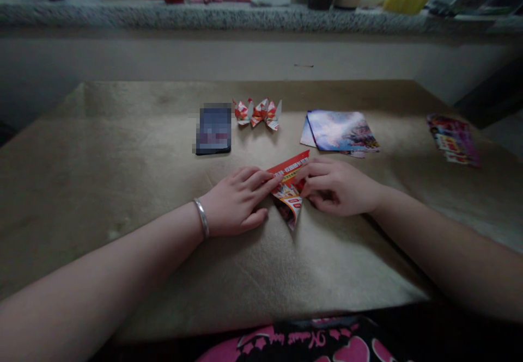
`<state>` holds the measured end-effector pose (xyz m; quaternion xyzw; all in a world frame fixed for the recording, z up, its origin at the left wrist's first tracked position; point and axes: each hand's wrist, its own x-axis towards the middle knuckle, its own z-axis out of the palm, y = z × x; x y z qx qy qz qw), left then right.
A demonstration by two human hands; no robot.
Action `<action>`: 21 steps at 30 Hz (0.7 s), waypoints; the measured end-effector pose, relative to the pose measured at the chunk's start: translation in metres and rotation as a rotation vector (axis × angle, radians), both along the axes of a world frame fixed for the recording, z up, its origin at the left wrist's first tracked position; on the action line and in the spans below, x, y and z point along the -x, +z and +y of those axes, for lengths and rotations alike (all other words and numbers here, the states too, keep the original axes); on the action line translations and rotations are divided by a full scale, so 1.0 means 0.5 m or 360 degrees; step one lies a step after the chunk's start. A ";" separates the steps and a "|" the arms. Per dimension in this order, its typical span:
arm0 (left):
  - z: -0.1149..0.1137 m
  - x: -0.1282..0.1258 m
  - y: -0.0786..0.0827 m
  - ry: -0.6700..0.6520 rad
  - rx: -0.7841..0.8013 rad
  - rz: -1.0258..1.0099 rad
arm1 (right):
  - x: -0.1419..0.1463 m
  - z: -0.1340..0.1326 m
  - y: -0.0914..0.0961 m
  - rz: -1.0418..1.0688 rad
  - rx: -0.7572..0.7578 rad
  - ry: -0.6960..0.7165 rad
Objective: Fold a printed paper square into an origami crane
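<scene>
Folded paper is lying nearside and left of the picture cards. The left hand is pressing it with outstretched fingers, apparently for steadiness; the right hand is pinching its edge, seemingly controlling the fold.

a tan-covered table meets a pale wall below a speckled stone windowsill.

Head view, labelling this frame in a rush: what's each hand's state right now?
Left hand: open, fingers spread on the folded printed paper.
Right hand: fingers curled at its right edge; whether they pinch it can't be told.
</scene>
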<state>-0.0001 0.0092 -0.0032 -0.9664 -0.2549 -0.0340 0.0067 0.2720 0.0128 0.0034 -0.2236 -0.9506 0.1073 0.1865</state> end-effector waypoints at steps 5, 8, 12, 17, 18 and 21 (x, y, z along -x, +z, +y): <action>0.005 0.006 -0.006 0.0017 0.0103 -0.0184 | 0.004 0.011 -0.018 0.0043 0.0068 -0.0004; 0.007 0.008 -0.011 -0.0048 0.0059 -0.0278 | 0.004 0.012 -0.023 0.0042 0.0032 -0.0053; 0.009 0.009 -0.011 -0.0183 -0.0063 -0.0353 | 0.011 0.007 -0.026 -0.0077 -0.0160 -0.0343; 0.008 0.009 0.002 -0.0352 -0.0079 -0.0435 | 0.032 0.000 -0.027 -0.0173 -0.0337 -0.0582; 0.008 0.008 0.003 -0.0386 -0.0078 -0.0446 | 0.035 0.000 -0.026 -0.0174 -0.0342 -0.0589; 0.006 0.004 0.004 -0.0379 -0.0165 -0.0451 | 0.038 0.000 -0.025 -0.0141 -0.0303 -0.0573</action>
